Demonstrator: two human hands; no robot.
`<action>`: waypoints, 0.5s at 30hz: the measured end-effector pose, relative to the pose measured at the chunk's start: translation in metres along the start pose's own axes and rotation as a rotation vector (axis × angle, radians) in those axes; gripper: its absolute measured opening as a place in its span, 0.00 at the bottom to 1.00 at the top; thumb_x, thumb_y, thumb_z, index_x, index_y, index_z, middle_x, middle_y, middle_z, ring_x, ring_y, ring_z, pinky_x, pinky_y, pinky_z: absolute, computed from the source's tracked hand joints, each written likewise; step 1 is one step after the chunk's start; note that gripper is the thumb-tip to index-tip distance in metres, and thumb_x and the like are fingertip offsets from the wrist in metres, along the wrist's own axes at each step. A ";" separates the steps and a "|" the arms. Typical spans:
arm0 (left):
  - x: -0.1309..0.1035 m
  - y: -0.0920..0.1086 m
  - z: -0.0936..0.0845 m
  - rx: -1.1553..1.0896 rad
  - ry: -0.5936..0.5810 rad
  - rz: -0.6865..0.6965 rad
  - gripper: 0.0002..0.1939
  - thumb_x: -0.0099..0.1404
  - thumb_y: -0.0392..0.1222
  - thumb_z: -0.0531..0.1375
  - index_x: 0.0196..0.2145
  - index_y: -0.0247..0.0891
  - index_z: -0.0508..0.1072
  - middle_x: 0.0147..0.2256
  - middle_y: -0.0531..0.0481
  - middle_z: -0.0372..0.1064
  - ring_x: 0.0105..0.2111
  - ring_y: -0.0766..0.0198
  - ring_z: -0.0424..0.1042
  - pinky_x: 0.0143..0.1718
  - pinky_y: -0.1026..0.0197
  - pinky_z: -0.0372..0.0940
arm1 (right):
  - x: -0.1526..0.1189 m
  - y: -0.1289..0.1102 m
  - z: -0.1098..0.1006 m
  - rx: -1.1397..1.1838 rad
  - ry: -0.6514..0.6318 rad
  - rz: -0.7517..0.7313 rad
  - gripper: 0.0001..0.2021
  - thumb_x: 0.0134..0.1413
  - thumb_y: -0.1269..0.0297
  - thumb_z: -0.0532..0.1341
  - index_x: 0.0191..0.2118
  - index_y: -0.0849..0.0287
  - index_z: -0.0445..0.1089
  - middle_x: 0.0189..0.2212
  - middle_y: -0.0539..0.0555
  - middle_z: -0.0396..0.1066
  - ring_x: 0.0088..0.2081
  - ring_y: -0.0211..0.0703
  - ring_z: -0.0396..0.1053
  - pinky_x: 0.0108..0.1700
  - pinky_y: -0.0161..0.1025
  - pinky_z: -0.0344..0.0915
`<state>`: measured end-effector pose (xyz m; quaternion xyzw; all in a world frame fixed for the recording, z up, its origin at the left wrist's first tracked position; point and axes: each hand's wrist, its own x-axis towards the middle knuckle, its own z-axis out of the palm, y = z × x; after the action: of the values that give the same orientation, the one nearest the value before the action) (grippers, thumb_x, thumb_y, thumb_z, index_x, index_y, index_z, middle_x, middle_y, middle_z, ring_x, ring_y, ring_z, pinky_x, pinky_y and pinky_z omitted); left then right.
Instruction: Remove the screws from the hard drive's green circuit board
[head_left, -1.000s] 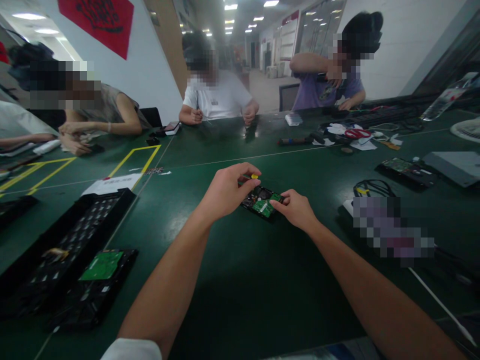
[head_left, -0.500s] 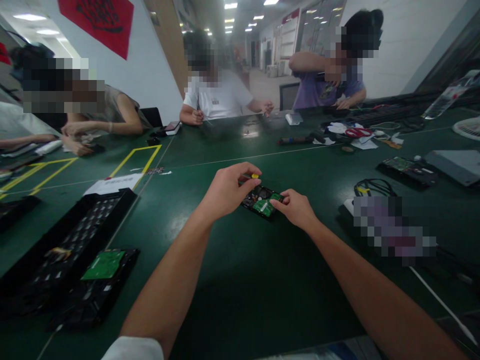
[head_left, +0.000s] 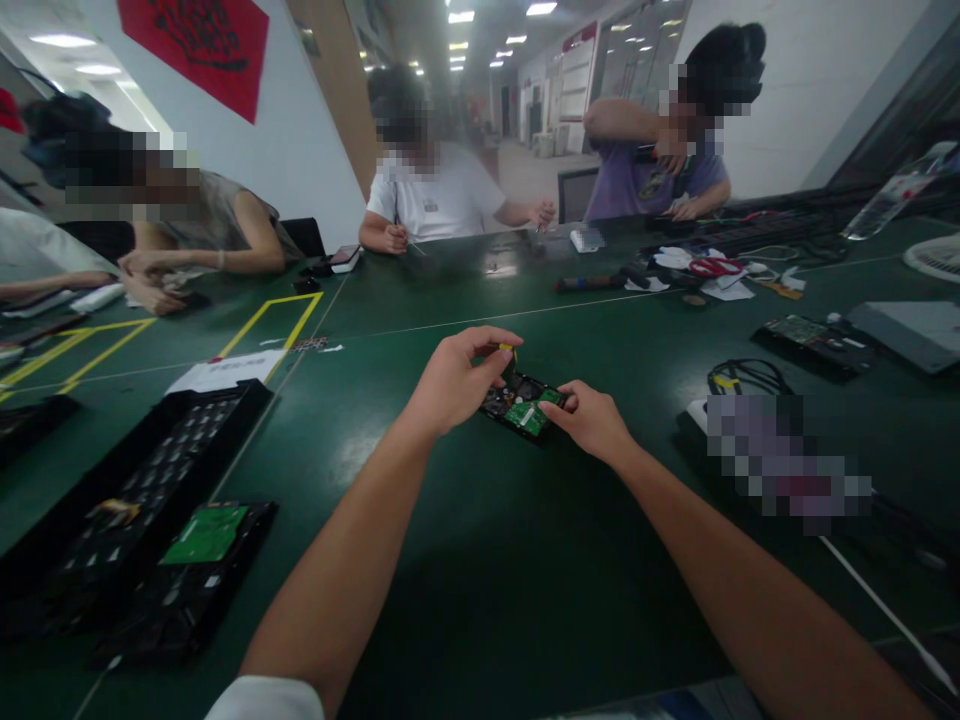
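Observation:
In the middle of the table lies a hard drive (head_left: 527,412), black-framed with a green circuit board facing up. My right hand (head_left: 596,420) grips its right end, thumb on top of the board. Above the left end is my left hand (head_left: 463,382), its thumb and forefinger pinched on a small yellow piece (head_left: 507,348). What the yellow piece belongs to is too small to make out. The fingers of the left hand partly hide the drive's far left corner.
At left a long black tray (head_left: 150,480) stands beside another hard drive (head_left: 202,550). At right are a drive (head_left: 814,342), a grey box (head_left: 911,332), a coiled black cable (head_left: 750,376) and a water bottle (head_left: 896,192). Several people sit across the green table (head_left: 510,600).
The yellow piece has turned and shifted slightly in my left hand, which moved a little to the right. My right hand and the hard drive stay nearly in place.

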<state>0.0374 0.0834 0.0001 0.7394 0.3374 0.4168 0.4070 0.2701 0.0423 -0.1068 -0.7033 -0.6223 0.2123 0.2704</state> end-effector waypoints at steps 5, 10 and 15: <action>0.001 0.000 0.008 -0.201 0.042 -0.096 0.12 0.68 0.45 0.66 0.46 0.38 0.82 0.42 0.47 0.78 0.39 0.64 0.76 0.45 0.57 0.78 | -0.001 -0.001 -0.001 -0.008 -0.016 0.028 0.21 0.62 0.46 0.66 0.50 0.57 0.71 0.33 0.51 0.78 0.33 0.44 0.75 0.33 0.40 0.63; 0.001 -0.003 0.010 -0.175 0.138 -0.129 0.14 0.66 0.52 0.69 0.40 0.38 0.81 0.38 0.47 0.78 0.39 0.62 0.76 0.39 0.60 0.77 | -0.002 -0.002 -0.001 -0.033 -0.007 0.024 0.21 0.61 0.46 0.68 0.49 0.57 0.71 0.33 0.52 0.78 0.32 0.44 0.75 0.32 0.40 0.62; -0.001 0.003 0.009 -0.189 0.053 -0.151 0.13 0.65 0.50 0.69 0.41 0.39 0.80 0.36 0.48 0.77 0.35 0.64 0.75 0.33 0.62 0.75 | -0.004 -0.005 -0.002 -0.040 -0.006 0.016 0.19 0.62 0.47 0.67 0.48 0.56 0.70 0.32 0.51 0.79 0.32 0.44 0.75 0.31 0.39 0.61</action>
<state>0.0449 0.0783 -0.0006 0.6591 0.3620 0.4341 0.4960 0.2673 0.0385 -0.1020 -0.7130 -0.6215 0.2039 0.2526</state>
